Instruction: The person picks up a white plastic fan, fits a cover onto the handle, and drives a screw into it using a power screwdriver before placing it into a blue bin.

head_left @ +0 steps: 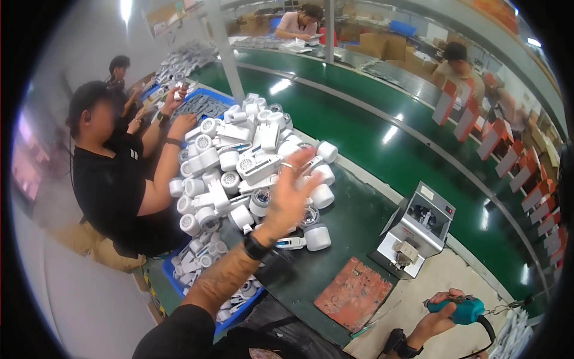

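Observation:
My left hand (287, 200) reaches over a large heap of white plastic appliance bodies (230, 161); they have round barrels, grilles and handles, like small fans or hair dryers. Its fingers are apart, with nothing visible between them; whether the fingertips touch a piece I cannot tell. At the lower right, my right hand (441, 316) is wrapped round a teal electric screwdriver (463, 310). A black cable runs from the tool, and a wire loop hangs it by one end.
A silver screw-feeder box (415, 230) stands beside a worn red mat (353, 293). Behind runs a green conveyor (371, 128) with orange-and-white holders (493, 139). A blue crate (173, 272) of white parts sits low left. A co-worker in black (113, 185) works at the heap's left.

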The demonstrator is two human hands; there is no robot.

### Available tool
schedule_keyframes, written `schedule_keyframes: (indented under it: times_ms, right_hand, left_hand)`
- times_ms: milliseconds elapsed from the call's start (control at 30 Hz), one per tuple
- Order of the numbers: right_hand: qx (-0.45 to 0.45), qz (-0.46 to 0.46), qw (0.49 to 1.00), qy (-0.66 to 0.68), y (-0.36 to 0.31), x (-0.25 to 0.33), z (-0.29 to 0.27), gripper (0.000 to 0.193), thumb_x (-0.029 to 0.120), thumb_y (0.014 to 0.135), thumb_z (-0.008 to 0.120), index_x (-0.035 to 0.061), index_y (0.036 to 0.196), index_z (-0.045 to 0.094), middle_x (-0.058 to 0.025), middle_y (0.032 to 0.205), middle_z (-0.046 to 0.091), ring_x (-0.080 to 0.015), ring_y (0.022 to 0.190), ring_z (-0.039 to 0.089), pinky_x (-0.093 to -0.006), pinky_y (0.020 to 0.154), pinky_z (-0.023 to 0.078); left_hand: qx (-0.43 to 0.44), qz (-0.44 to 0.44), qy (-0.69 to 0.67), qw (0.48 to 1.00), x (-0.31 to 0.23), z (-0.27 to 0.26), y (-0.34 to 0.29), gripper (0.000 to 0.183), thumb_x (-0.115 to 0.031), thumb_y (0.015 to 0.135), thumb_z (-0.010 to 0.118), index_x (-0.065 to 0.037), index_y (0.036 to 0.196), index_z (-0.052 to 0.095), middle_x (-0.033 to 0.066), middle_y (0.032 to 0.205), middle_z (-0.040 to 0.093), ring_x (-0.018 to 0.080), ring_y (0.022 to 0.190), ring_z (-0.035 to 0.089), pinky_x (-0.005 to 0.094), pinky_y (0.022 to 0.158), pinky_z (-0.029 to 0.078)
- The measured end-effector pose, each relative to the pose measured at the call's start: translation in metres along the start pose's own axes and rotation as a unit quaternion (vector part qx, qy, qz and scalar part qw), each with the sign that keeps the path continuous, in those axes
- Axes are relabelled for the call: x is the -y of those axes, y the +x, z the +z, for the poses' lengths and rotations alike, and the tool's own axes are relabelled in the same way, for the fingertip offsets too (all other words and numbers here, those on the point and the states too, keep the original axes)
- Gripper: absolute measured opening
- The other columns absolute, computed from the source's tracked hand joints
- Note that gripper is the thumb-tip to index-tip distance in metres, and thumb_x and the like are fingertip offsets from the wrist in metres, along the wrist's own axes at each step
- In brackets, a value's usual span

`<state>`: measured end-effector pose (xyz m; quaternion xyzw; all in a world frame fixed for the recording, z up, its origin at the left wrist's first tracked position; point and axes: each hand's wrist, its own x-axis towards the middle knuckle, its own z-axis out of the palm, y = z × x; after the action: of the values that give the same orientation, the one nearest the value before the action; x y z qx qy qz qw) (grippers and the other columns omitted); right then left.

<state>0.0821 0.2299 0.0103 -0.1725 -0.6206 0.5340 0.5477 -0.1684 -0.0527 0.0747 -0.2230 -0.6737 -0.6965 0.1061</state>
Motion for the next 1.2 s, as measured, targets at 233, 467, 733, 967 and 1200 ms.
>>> schedule_keyframes:
  times_ms: [233,467,733,967,1200]
  right_hand:
    - [0.006,-0.031,0.999,-0.021,-0.002,-0.003,-0.004,0.063,0.06,0.088,0.066,0.0007,0.105,0.052,-0.0038,0.064,0.053,-0.0131,0.054,0.052,-0.0239,0.05,0.044]
    - [0.006,0.01,1.0,0.002,-0.004,-0.003,-0.001,0.064,0.057,0.084,0.073,0.001,0.106,0.051,-0.0054,0.067,0.056,-0.0158,0.058,0.056,-0.0276,0.053,0.047]
    - [0.035,0.018,0.999,0.008,-0.01,-0.002,0.002,0.061,0.055,0.086,0.072,0.0017,0.107,0.05,-0.0069,0.069,0.057,-0.0184,0.06,0.058,-0.0307,0.056,0.05]
    - [0.053,0.019,0.998,0.007,-0.013,-0.001,0.007,0.063,0.057,0.086,0.07,0.0013,0.108,0.05,-0.0069,0.069,0.057,-0.018,0.06,0.058,-0.0304,0.056,0.049]
    - [0.072,0.033,0.996,0.048,-0.014,0.0,0.002,0.059,0.049,0.087,0.073,0.0002,0.111,0.05,-0.0078,0.076,0.06,-0.0169,0.067,0.06,-0.0291,0.061,0.049]
  left_hand:
    - [0.165,0.112,0.018,0.98,0.019,0.108,-0.021,0.03,-0.009,0.091,0.067,-0.005,0.121,0.062,0.0116,0.134,0.053,0.0223,0.112,0.057,0.0342,0.097,0.046]
    - [0.257,0.002,-0.048,0.965,0.042,0.11,-0.049,0.022,-0.005,0.096,0.058,0.002,0.117,0.06,0.0084,0.113,0.062,0.0161,0.105,0.059,0.0294,0.097,0.046]
    - [0.255,-0.117,-0.117,0.953,0.057,0.118,-0.053,0.025,-0.005,0.095,0.06,0.001,0.119,0.057,0.0061,0.106,0.059,0.0113,0.098,0.057,0.027,0.089,0.046]
    - [0.259,-0.169,-0.061,0.949,0.059,0.117,-0.061,0.013,-0.011,0.096,0.063,-0.004,0.093,0.052,-0.0026,0.083,0.054,0.0036,0.074,0.05,0.0214,0.067,0.042]
    - [0.284,-0.184,-0.053,0.94,0.064,0.12,-0.063,0.017,-0.014,0.096,0.065,-0.006,0.091,0.051,-0.0059,0.076,0.05,0.0017,0.068,0.046,0.0197,0.061,0.039]
